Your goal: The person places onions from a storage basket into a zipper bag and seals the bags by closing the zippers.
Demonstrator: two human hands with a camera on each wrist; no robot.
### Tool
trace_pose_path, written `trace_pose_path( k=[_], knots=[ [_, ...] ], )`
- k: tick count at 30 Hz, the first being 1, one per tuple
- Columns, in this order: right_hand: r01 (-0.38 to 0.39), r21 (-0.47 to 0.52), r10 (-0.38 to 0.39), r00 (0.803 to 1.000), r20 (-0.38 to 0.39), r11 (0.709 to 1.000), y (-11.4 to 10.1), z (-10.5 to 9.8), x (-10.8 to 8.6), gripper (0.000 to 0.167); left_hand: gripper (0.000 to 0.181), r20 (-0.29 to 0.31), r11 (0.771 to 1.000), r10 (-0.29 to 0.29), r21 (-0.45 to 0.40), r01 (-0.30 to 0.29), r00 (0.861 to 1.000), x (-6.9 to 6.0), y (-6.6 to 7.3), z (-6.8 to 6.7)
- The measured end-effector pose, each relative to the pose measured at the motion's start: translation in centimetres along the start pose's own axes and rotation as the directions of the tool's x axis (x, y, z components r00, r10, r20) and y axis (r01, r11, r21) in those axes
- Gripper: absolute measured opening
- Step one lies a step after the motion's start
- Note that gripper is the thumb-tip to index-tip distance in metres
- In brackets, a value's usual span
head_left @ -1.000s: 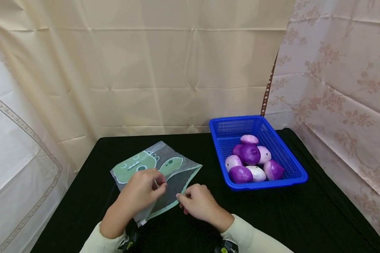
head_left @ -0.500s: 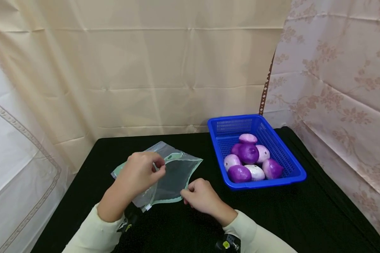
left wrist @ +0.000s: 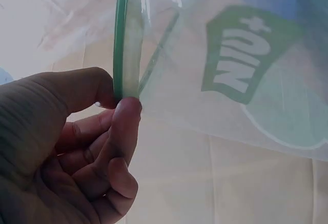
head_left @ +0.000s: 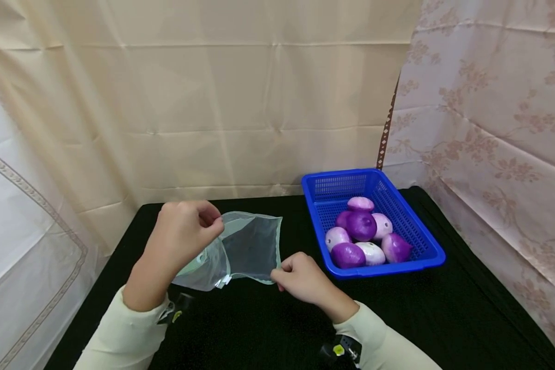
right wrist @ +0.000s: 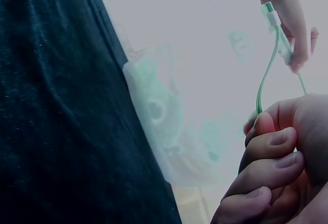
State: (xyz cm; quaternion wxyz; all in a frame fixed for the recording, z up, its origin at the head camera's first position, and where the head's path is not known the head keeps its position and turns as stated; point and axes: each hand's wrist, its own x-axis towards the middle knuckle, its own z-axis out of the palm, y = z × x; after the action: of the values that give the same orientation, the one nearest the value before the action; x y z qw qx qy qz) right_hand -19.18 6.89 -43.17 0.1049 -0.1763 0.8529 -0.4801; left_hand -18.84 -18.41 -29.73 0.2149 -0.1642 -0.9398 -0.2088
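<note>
A clear zip bag [head_left: 254, 246] with green print and a green rim hangs between the hands, its mouth spread apart. My left hand [head_left: 180, 236] pinches one side of the rim; in the left wrist view the thumb and forefinger of that hand [left wrist: 77, 142] press on the green strip [left wrist: 121, 39]. On the other side, my right hand [head_left: 305, 282] pinches the rim at its lower right corner. From the right wrist, the fingers [right wrist: 266, 167] curl at the end of the green edge [right wrist: 266, 80]. A white slider [head_left: 223, 281] sits on the near edge.
A blue basket [head_left: 432, 259] stands right of the bag on the black-covered table [head_left: 259, 334], holding several purple and whitish onion-like items [head_left: 362, 226]. Cream curtains [head_left: 203, 103] hang behind the table, with a floral cloth [head_left: 499, 128] at the right.
My left hand has moved left and up, lifting its side of the bag. The bag's mouth has widened, and its printed face has turned away. My right hand has shifted slightly right and up.
</note>
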Motion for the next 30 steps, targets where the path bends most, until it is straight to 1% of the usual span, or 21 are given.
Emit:
trace_pose_path(
  k=[4, 8, 12, 16, 19, 24, 30],
  knots=[
    [-0.016, 0.029, 0.016, 1.0, 0.003, 0.999, -0.3, -0.7, 0.0, 0.035, 0.009, -0.022, 0.998, -0.057, -0.035, 0.056, 0.998, 0.1, -0.5, -0.1],
    [-0.015, 0.03, 0.016, 1.0, -0.015, 0.999, -0.4, -1.2, -0.1, 0.035, 0.007, -0.032, 0.991, -0.107, -0.085, 0.104, 0.994, -0.3, -1.2, 0.4],
    [-0.01, 0.017, 0.01, 0.999, -0.033, 1.0, -0.4, -1.4, -0.2, 0.035, 0.005, -0.052, 0.982, -0.149, -0.128, 0.141, 0.988, -0.7, -1.9, 1.3],
    [0.0, 0.0, 0.0, 0.998, -0.063, 1.0, -0.4, -1.4, -0.2, 0.034, 0.005, -0.069, 0.971, -0.175, -0.175, 0.161, 0.982, -1.1, -2.6, 2.3],
    [-0.002, -0.015, 0.0, 0.996, -0.089, 1.0, -0.4, -1.4, -0.4, 0.035, 0.005, -0.078, 0.959, -0.206, -0.217, 0.185, 0.976, -1.4, -3.0, 3.0],
    [-0.004, -0.018, 0.002, 0.993, -0.118, 1.0, -0.4, -1.7, -0.5, 0.036, 0.005, -0.092, 0.933, -0.268, -0.274, 0.235, 0.959, -1.7, -3.3, 3.8],
    [-0.008, -0.035, 0.002, 0.988, -0.153, 0.999, -0.5, -2.0, -0.5, 0.035, 0.005, -0.113, 0.907, -0.308, -0.334, 0.256, 0.945, -2.0, -3.3, 4.3]
  ],
)
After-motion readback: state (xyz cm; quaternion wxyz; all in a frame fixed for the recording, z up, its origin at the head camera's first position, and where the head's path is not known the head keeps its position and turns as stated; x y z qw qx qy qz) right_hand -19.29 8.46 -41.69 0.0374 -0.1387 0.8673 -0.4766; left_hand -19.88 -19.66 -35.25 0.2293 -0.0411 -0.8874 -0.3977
